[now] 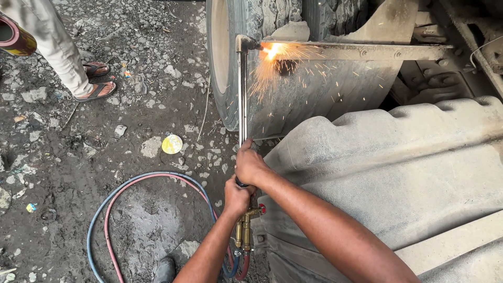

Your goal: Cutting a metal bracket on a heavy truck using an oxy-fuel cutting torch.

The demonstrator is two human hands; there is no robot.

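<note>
At the truck's metal bar (367,51), the cutting torch (242,94) throws sparks; right hand (249,165) and left hand (237,196) clench its handle. Sparks could probably scorch the tyre (225,57) or hoses (120,199) nearby.

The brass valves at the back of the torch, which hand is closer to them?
Left. The left hand grips the torch just above the brass valves; the right hand holds farther up.

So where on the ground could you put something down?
The dirt inside the loop of the hoses is mostly bare. Left of the yellow disc the stony ground is open too. It is crowded near the tyre, where both hands hold the cutting torch and sparks fall.
</note>
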